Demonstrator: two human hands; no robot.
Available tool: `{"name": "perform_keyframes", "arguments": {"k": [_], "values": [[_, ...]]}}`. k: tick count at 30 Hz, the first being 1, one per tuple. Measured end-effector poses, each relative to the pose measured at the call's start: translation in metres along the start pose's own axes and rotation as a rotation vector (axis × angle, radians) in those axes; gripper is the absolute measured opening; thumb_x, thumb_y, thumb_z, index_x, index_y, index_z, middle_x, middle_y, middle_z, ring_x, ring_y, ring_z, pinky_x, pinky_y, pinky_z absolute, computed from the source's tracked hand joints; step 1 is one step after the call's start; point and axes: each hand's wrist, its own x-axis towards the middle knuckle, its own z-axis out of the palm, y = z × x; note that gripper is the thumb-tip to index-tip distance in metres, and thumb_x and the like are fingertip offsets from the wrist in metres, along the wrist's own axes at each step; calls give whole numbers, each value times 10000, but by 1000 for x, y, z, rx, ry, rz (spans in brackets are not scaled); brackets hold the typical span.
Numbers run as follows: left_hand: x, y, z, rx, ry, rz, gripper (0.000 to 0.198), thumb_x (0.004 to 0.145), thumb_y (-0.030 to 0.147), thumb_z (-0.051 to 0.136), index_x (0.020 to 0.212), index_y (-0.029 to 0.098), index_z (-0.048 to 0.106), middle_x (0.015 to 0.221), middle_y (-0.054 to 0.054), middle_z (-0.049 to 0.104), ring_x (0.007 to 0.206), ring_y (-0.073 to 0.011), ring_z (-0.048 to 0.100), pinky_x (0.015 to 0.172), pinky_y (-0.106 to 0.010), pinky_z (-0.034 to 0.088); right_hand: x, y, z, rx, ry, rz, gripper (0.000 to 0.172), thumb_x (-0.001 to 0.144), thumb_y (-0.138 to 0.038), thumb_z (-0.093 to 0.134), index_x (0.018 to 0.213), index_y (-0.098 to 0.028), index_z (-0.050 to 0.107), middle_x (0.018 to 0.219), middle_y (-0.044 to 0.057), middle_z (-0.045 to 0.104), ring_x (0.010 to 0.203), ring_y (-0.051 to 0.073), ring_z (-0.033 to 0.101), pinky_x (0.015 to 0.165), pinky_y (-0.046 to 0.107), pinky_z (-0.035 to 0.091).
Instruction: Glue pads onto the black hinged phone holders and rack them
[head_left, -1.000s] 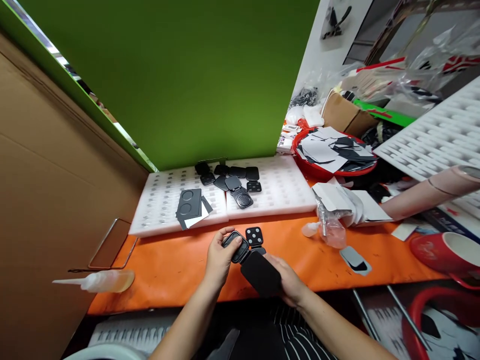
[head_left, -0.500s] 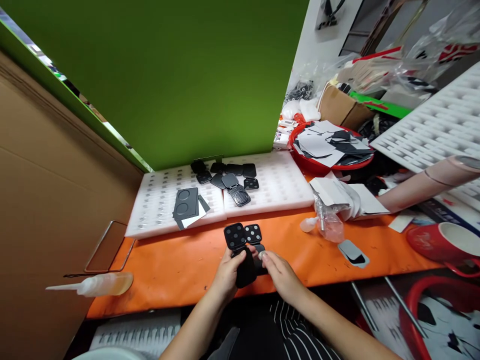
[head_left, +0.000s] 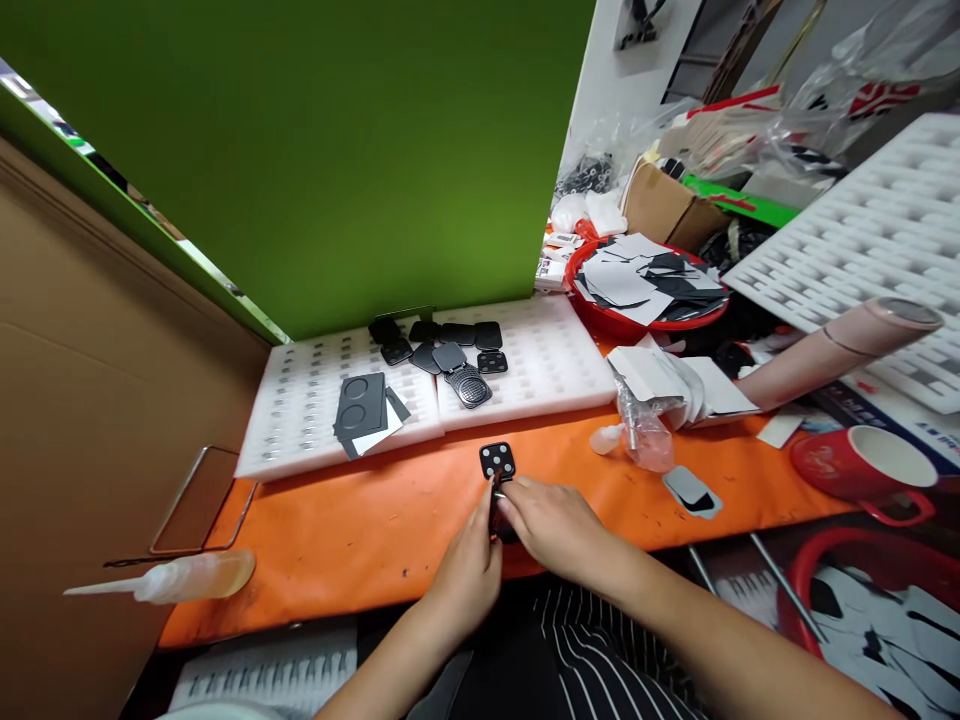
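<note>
Near the front edge of the orange-covered table, my left hand (head_left: 471, 562) is closed around a black folding case, which I see mostly edge-on. Beyond the fingers sticks out a square black panel (head_left: 497, 460) with several pale round dots. My right hand (head_left: 553, 518) is closed too, its fingertips pressed on the same case from the right. Both hands hide most of the case, and whether a small part sits in the right fingertips cannot be seen. Similar black cases and panels (head_left: 469, 384) lie on the white foam trays (head_left: 555, 375) behind.
On the left foam tray lies a dark grey sheet with two rings (head_left: 360, 403). A glue bottle (head_left: 202, 577) lies at left beside a wire stand (head_left: 199, 500). To the right are a red mug (head_left: 840, 463), pink flask (head_left: 840, 345) and red basin (head_left: 600, 312). A green panel (head_left: 300, 150) stands behind.
The case has turned from showing its broad faces to nearly edge-on, and my hands have come closer together around it. The whole view has shifted slightly.
</note>
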Motion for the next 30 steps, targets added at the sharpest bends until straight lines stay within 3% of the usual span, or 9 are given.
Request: {"name": "perform_keyframes", "arguments": {"k": [4,8,12,16,19,22,27,30], "values": [[-4,-4,1,-8,-36,-15,496,740,56,435,1215,178,509,1266,-123,545,1157,-260,510,1004,-425,383,3,1,-2,80,-16,-43,323,867,-481,453,897,-206,620,878,48,667,777,200,613,623,263,358],[-2,-7,4,-186,-35,-112,509,652,42,465,1133,187,548,1170,-89,598,1104,-265,531,984,-421,393,5,1,4,214,25,-19,245,880,-403,466,845,-228,635,807,0,664,732,150,595,611,239,339],[3,-6,5,-417,1,-226,623,601,67,496,1210,196,497,1170,-64,593,1125,-272,514,983,-416,402,3,1,12,313,56,-74,234,916,-332,427,913,-231,638,885,8,650,792,137,592,670,229,371],[5,-8,5,-294,42,-161,712,626,52,476,1322,191,410,1286,-77,531,1244,-263,425,1085,-425,288,-1,-3,15,145,28,-38,259,932,-291,390,909,-197,630,894,46,637,790,162,594,667,247,384],[3,-12,5,-164,-17,-92,748,689,46,460,1403,201,298,1416,-87,406,1324,-241,334,1124,-427,212,-3,-7,13,10,-6,-27,276,926,-309,389,923,-175,631,897,77,642,795,186,600,663,263,393],[0,-12,3,-118,-38,-50,754,729,60,472,1431,205,239,1470,-91,321,1363,-237,261,1139,-430,175,-3,-8,10,19,-16,-33,279,892,-376,440,886,-183,640,870,68,652,765,191,602,640,269,387],[1,-2,0,-171,-106,-43,708,715,72,510,1385,229,342,1403,-78,424,1301,-249,365,1110,-423,249,-1,0,18,294,15,17,257,836,-372,517,686,-195,627,724,14,638,678,147,569,603,244,351],[3,2,1,-309,-91,-157,645,708,120,543,1333,191,401,1261,-102,544,1172,-263,495,1035,-432,351,1,9,35,702,5,25,322,858,-435,464,708,-178,589,670,7,601,626,133,552,591,238,379]]}}
